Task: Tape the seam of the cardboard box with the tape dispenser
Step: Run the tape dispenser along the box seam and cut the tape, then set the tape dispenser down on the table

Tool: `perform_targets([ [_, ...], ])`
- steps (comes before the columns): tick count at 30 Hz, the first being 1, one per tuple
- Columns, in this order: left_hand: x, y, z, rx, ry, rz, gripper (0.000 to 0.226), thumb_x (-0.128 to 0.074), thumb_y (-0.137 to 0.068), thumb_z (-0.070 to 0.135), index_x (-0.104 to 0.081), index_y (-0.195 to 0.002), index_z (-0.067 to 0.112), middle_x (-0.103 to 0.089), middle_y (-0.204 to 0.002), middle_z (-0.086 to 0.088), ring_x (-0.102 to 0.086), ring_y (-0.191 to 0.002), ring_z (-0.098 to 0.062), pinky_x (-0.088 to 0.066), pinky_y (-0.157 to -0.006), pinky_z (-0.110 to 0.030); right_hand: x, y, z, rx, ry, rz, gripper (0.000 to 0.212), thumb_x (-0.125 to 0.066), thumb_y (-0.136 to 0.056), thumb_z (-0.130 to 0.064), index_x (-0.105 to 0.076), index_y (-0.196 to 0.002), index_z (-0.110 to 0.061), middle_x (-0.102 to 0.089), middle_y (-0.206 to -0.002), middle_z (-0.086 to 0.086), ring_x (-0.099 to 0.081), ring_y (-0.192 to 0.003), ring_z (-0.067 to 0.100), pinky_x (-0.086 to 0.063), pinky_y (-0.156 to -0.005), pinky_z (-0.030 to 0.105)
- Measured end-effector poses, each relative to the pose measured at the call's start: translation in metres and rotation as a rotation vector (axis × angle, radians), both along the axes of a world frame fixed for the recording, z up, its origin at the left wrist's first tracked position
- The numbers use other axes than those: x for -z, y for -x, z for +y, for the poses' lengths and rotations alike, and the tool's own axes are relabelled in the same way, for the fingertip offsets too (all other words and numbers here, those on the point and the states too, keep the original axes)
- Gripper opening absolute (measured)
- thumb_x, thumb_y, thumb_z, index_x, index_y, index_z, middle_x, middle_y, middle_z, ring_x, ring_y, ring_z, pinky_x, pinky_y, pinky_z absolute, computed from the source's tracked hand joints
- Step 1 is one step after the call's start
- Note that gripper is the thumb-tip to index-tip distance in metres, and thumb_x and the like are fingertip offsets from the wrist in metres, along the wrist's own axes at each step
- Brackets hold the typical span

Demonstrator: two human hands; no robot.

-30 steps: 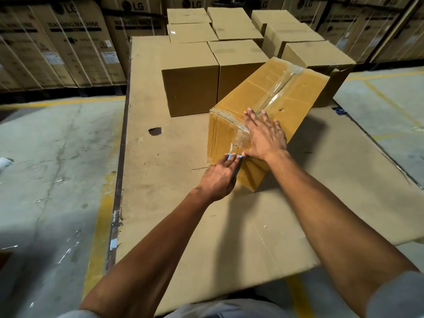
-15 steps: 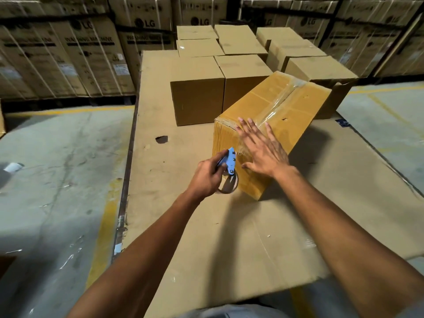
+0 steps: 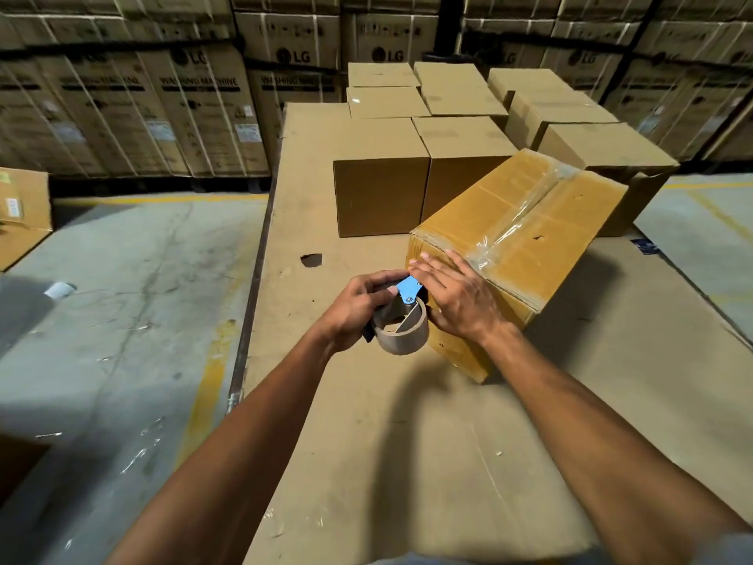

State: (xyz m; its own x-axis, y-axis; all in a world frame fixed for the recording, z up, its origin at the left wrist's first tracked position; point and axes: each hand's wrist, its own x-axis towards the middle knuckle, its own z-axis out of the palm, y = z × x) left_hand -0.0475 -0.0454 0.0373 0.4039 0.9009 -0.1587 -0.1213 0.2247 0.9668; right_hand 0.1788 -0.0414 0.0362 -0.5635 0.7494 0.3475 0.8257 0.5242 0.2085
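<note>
A yellow-brown cardboard box [image 3: 542,222] lies at an angle on the cardboard-covered platform [image 3: 366,442], with clear shiny tape running along its top seam and down over the near end. My left hand [image 3: 358,307] grips the tape dispenser [image 3: 405,320], a blue metal blade piece above a brown tape roll, held just off the box's near end face. My right hand [image 3: 456,295] lies flat with spread fingers on the box's near top edge and end, touching the blue part of the dispenser.
Several plain closed cartons [image 3: 381,177] stand in rows behind the box. Large stacked appliance cartons [image 3: 171,112] line the back wall. Concrete floor [image 3: 122,320] with yellow lines drops off left and right of the platform. A small hole [image 3: 311,260] marks the platform's cardboard.
My left hand has drawn the dispenser back from the box's end face, bringing the roll into full view. My right hand slid down from the top seam to the near edge.
</note>
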Motion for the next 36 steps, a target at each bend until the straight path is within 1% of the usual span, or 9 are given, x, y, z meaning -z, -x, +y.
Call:
perform_targets([
  [3, 0.001, 0.012, 0.013, -0.028, -0.046, 0.031, 0.033, -0.064, -0.110, 0.017, -0.068, -0.142, 0.011, -0.077, -0.134, -0.003, -0.073, -0.126, -0.021, -0.060, -0.104, -0.034, 0.003, 0.005, 0.010, -0.029, 0.033, 0.000, 0.067, -0.071, -0.084, -0.036, -0.055, -0.143, -0.010, -0.062, -0.146, 0.008, -0.049, -0.145, 0.024, -0.027, -0.127, 0.047],
  [7, -0.001, 0.024, 0.023, -0.098, -0.302, 0.341, 0.048, -0.072, -0.104, 0.044, -0.068, -0.145, 0.018, -0.077, -0.133, 0.003, -0.073, -0.122, -0.009, -0.060, -0.097, -0.025, 0.008, 0.021, 0.023, -0.028, 0.100, 0.030, 0.061, -0.069, -0.083, -0.039, -0.059, -0.136, -0.010, -0.067, -0.137, 0.008, -0.058, -0.137, 0.025, -0.036, -0.123, 0.042],
  [10, 0.007, 0.043, 0.028, -0.149, -0.583, 0.657, 0.054, -0.064, -0.101, 0.062, -0.073, -0.140, 0.027, -0.075, -0.137, 0.008, -0.070, -0.122, -0.005, -0.058, -0.099, -0.029, 0.015, 0.040, 0.027, 0.024, 0.227, 0.077, 0.056, -0.067, -0.081, -0.041, -0.056, -0.131, -0.018, -0.071, -0.124, 0.003, -0.070, -0.112, 0.025, -0.057, -0.095, 0.037],
  [12, 0.014, 0.058, 0.029, -0.168, -0.706, 0.794, 0.055, -0.059, -0.101, 0.068, -0.073, -0.140, 0.031, -0.075, -0.137, 0.008, -0.070, -0.124, -0.009, -0.059, -0.099, -0.035, 0.025, 0.052, 0.026, 0.068, 0.297, 0.075, 0.052, -0.069, -0.080, -0.042, -0.055, -0.126, -0.021, -0.072, -0.112, 0.001, -0.072, -0.095, 0.027, -0.057, -0.074, 0.035],
  [14, 0.025, 0.071, 0.028, -0.137, -0.819, 0.908, 0.057, -0.058, -0.101, 0.071, -0.069, -0.143, 0.034, -0.075, -0.138, 0.006, -0.071, -0.123, -0.017, -0.059, -0.096, -0.039, 0.039, 0.063, 0.026, 0.108, 0.361, 0.063, 0.049, -0.070, -0.081, -0.043, -0.054, -0.122, -0.021, -0.072, -0.109, 0.002, -0.073, -0.089, 0.029, -0.055, -0.069, 0.035],
  [19, 0.083, 0.096, 0.017, 0.050, -1.009, 1.264, 0.073, -0.051, -0.099, 0.079, -0.054, -0.157, 0.035, -0.055, -0.162, -0.002, -0.056, -0.145, -0.027, -0.046, -0.114, -0.049, 0.083, 0.099, 0.020, 0.186, 0.490, 0.073, 0.053, -0.072, -0.082, -0.044, -0.054, -0.125, -0.017, -0.070, -0.118, 0.006, -0.072, -0.099, 0.031, -0.057, -0.081, 0.040],
  [24, 0.136, 0.114, 0.003, 0.089, -0.989, 1.362, 0.069, -0.057, -0.100, 0.071, -0.052, -0.158, 0.034, -0.045, -0.170, -0.005, -0.046, -0.154, -0.031, -0.043, -0.119, -0.050, 0.126, 0.129, 0.005, 0.228, 0.604, 0.117, 0.063, -0.071, -0.087, -0.038, -0.050, -0.140, -0.012, -0.059, -0.142, 0.010, -0.063, -0.125, 0.031, -0.054, -0.099, 0.039],
  [28, 0.160, 0.123, -0.005, 0.100, -0.916, 1.387, 0.064, -0.061, -0.103, 0.060, -0.050, -0.160, 0.033, -0.043, -0.172, -0.005, -0.043, -0.157, -0.029, -0.042, -0.121, -0.051, 0.153, 0.139, -0.001, 0.249, 0.674, 0.120, 0.074, -0.066, -0.095, -0.035, -0.035, -0.157, -0.009, -0.039, -0.163, 0.014, -0.035, -0.153, 0.027, -0.030, -0.124, 0.035],
  [36, 0.170, 0.115, 0.003, 0.126, -0.801, 1.417, 0.058, -0.036, -0.114, 0.047, -0.034, -0.169, 0.029, -0.015, -0.182, -0.001, -0.013, -0.168, -0.026, -0.023, -0.132, -0.056, 0.172, 0.146, 0.007, 0.229, 0.698, 0.067, 0.085, -0.051, -0.100, -0.032, -0.003, -0.165, -0.005, -0.004, -0.174, 0.015, -0.002, -0.162, 0.029, -0.007, -0.132, 0.040],
])
